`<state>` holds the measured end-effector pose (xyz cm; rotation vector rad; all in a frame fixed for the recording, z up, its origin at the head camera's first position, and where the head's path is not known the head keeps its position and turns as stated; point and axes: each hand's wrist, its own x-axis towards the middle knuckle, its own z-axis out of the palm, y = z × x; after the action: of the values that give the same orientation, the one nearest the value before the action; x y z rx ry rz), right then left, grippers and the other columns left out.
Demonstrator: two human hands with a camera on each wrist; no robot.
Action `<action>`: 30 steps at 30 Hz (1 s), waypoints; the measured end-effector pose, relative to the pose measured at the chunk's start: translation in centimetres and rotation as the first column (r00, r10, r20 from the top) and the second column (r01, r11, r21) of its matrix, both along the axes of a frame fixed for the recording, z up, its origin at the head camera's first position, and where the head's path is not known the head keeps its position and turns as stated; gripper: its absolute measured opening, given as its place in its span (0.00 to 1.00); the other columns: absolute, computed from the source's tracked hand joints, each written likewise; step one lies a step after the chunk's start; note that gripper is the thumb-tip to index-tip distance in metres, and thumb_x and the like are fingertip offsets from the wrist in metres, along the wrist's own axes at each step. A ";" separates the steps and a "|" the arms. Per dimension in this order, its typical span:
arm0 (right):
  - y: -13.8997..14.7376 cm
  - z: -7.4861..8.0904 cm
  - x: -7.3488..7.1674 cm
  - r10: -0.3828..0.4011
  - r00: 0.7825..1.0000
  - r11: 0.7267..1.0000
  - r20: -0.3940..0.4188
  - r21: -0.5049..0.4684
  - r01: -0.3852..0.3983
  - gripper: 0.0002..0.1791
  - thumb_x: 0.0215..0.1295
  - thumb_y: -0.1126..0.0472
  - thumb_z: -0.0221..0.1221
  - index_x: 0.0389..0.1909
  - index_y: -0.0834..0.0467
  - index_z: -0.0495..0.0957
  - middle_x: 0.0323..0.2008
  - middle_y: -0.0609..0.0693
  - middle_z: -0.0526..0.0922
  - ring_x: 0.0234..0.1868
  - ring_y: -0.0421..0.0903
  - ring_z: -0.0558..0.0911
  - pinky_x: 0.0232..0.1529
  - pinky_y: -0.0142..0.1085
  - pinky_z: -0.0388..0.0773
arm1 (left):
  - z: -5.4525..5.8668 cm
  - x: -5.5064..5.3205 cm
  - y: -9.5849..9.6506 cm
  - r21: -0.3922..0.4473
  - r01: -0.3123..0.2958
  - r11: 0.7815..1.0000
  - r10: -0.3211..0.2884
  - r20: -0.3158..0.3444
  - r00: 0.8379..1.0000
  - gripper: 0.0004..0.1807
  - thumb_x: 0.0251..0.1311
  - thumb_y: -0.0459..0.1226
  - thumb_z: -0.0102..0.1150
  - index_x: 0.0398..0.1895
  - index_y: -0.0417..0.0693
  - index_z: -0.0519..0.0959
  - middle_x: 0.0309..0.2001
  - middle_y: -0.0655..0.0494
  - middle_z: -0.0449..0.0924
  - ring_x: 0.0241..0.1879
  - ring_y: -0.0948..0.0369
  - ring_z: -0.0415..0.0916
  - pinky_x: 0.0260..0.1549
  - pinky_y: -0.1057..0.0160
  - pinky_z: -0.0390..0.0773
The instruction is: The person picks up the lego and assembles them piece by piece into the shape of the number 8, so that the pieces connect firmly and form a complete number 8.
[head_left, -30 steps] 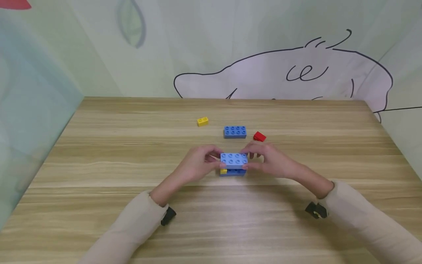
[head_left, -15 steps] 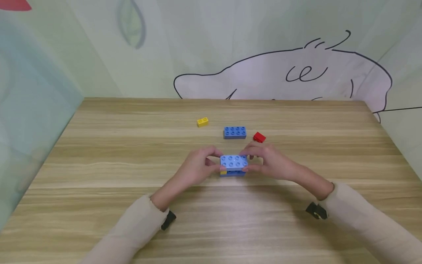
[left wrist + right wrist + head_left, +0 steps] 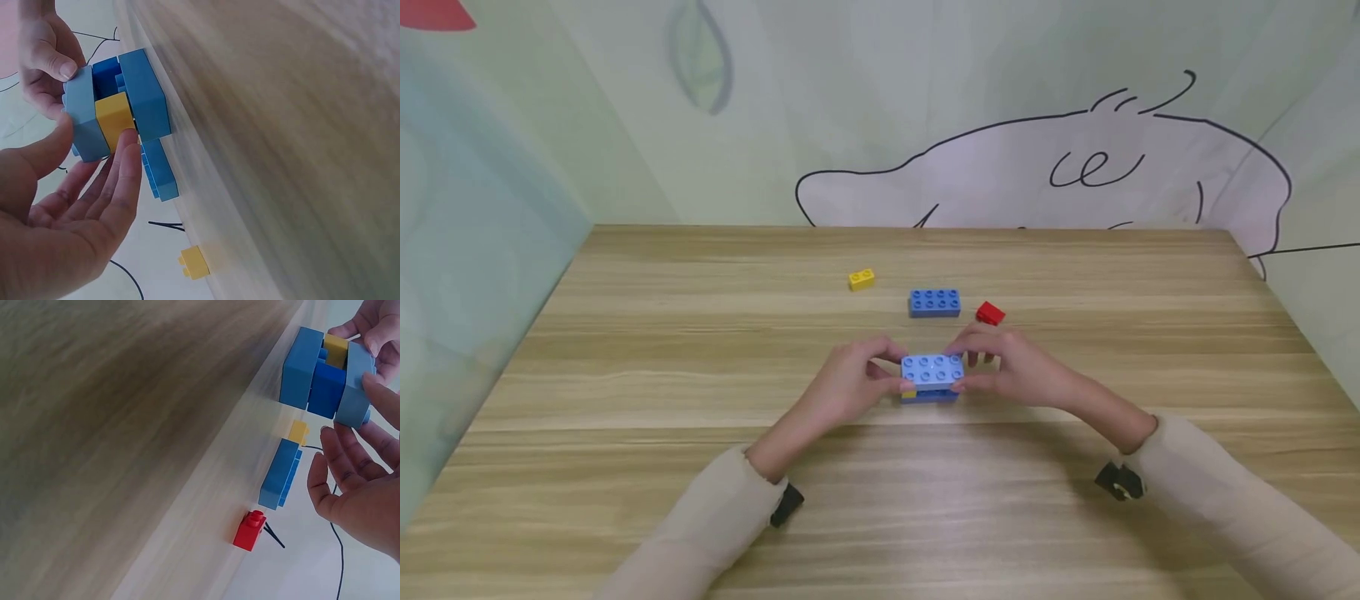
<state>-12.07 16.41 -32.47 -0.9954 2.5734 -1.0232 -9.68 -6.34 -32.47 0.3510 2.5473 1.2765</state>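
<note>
Both hands hold a light blue eight-stud brick [image 3: 932,372] from its two short ends. My left hand [image 3: 850,379] pinches the left end, thumb in front and fingers behind. At the right end, my right hand [image 3: 1018,368] grips in the same way. Under it lie a small yellow brick [image 3: 115,119] at the left and a dark blue brick [image 3: 327,390] at the right, with a space between them. These two sit on a larger blue brick [image 3: 147,94] resting on the table. The light blue brick is right at their tops.
Behind the stack, a blue eight-stud brick [image 3: 935,303] lies on the wooden table [image 3: 700,333]. A small yellow brick [image 3: 862,279] is farther back to the left, and a small red brick [image 3: 991,313] is close behind my right hand. A printed wall covering [image 3: 880,100] borders the table's back edge.
The light blue brick has come down slightly over the stack, covering more of the bricks beneath. Both hands keep their hold and have moved little. The loose bricks stay in place.
</note>
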 end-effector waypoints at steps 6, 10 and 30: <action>0.0 -0.1 -0.1 0.001 1.000 1.000 0.013 -0.003 -0.001 0.20 0.50 0.60 0.68 0.46 0.59 0.79 0.41 0.48 0.79 0.37 0.44 0.74 0.36 0.38 0.75 | 0.0 0.0 0.0 -0.016 -0.004 1.000 0.004 0.009 1.000 0.14 0.50 0.36 0.66 0.41 0.46 0.79 0.43 0.52 0.79 0.34 0.61 0.76 0.33 0.66 0.77; 0.1 -0.1 -0.1 0.009 1.000 1.000 0.019 -0.001 -0.009 0.20 0.50 0.59 0.68 0.46 0.58 0.79 0.42 0.48 0.79 0.38 0.44 0.74 0.37 0.39 0.75 | 0.0 0.0 0.0 -0.013 -0.003 1.000 0.003 0.008 1.000 0.14 0.50 0.35 0.66 0.41 0.45 0.79 0.42 0.53 0.79 0.35 0.61 0.76 0.33 0.66 0.77; 4.4 0.0 -4.7 -0.166 0.986 0.981 0.013 0.104 0.164 0.21 0.56 0.67 0.62 0.52 0.64 0.73 0.52 0.59 0.74 0.48 0.56 0.72 0.44 0.49 0.74 | 0.1 0.0 0.0 0.001 0.000 1.000 0.000 -0.002 1.000 0.15 0.49 0.34 0.67 0.42 0.43 0.78 0.39 0.54 0.79 0.38 0.61 0.76 0.37 0.65 0.77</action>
<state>-16.77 20.77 -32.47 -0.7519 2.6969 -0.9232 -9.65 -6.31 -32.39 0.3529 2.5489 1.2777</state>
